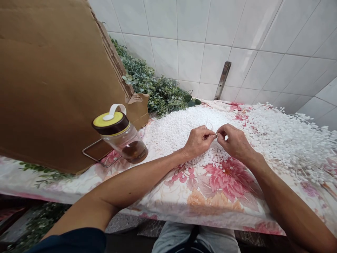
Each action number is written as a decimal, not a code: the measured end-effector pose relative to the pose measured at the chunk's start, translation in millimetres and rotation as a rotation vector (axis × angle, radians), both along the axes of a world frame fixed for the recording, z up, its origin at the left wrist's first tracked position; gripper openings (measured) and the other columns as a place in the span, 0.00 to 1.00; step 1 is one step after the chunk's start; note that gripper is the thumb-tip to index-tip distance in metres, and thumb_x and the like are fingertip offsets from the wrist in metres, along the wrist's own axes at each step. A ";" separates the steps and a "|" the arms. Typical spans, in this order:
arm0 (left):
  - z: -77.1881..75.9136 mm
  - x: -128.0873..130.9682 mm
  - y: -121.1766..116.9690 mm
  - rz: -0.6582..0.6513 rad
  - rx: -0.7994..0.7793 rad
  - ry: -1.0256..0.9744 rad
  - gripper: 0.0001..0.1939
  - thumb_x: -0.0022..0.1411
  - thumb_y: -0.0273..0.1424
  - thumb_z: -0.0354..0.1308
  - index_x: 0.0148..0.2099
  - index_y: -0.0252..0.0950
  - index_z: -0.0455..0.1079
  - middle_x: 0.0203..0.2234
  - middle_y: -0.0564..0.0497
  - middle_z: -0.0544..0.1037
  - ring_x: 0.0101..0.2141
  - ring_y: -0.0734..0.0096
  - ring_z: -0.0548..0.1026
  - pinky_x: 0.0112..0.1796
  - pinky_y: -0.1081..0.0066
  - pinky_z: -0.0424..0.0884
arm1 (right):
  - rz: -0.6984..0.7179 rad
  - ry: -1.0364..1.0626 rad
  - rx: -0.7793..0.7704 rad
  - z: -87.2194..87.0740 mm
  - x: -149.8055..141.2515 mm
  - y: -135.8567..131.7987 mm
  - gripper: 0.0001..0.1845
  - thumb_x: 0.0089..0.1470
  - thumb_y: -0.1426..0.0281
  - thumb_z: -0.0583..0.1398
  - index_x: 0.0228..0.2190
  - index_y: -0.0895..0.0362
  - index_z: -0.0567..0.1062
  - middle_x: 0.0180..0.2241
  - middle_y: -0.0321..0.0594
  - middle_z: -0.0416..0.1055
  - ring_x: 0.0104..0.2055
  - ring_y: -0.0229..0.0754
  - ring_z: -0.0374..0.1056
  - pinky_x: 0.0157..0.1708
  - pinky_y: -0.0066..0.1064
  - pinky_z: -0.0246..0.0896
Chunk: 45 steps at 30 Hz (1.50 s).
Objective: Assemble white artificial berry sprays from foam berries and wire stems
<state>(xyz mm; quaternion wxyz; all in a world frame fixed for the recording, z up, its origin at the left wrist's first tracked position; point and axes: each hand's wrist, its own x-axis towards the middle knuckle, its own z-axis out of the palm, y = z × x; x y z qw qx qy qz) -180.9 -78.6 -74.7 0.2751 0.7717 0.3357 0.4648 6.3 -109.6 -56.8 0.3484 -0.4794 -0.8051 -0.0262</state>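
My left hand and my right hand meet above a heap of small white foam beads, their fingertips almost touching. Each hand pinches a thin, pale wire, which loops up and back over the heap. A tiny white bead sits at the pinch between my fingertips. Both forearms rest across a pink floral cloth. To the right lies a tangle of white beaded sprays.
A glass jar with a yellow-and-brown lid holds brown liquid at the left, beside a large cardboard sheet. Green artificial foliage lies behind, against white tiles with a metal bracket.
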 end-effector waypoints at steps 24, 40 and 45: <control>5.4 1.6 -2.3 0.016 -0.046 -0.102 0.06 0.63 0.27 0.64 0.35 0.35 0.82 0.25 0.52 0.74 0.28 0.73 0.71 0.34 0.70 0.66 | -0.504 0.068 0.193 6.4 44.2 17.6 0.05 0.59 0.69 0.57 0.34 0.55 0.74 0.32 0.42 0.76 0.28 0.44 0.69 0.36 0.37 0.62; 7.5 1.5 -5.4 0.041 -0.062 -0.136 0.05 0.64 0.30 0.64 0.36 0.37 0.82 0.30 0.50 0.81 0.30 0.73 0.73 0.34 0.70 0.68 | -0.294 0.252 -0.042 0.1 34.4 15.9 0.14 0.58 0.66 0.60 0.45 0.55 0.79 0.46 0.46 0.81 0.30 0.45 0.76 0.35 0.40 0.71; 8.0 1.5 -5.3 0.029 -0.076 -0.198 0.07 0.64 0.34 0.64 0.37 0.36 0.81 0.31 0.49 0.81 0.28 0.74 0.71 0.32 0.71 0.67 | -0.203 0.269 -0.101 7.1 20.3 7.3 0.15 0.62 0.60 0.61 0.44 0.54 0.80 0.44 0.44 0.82 0.31 0.44 0.75 0.36 0.38 0.69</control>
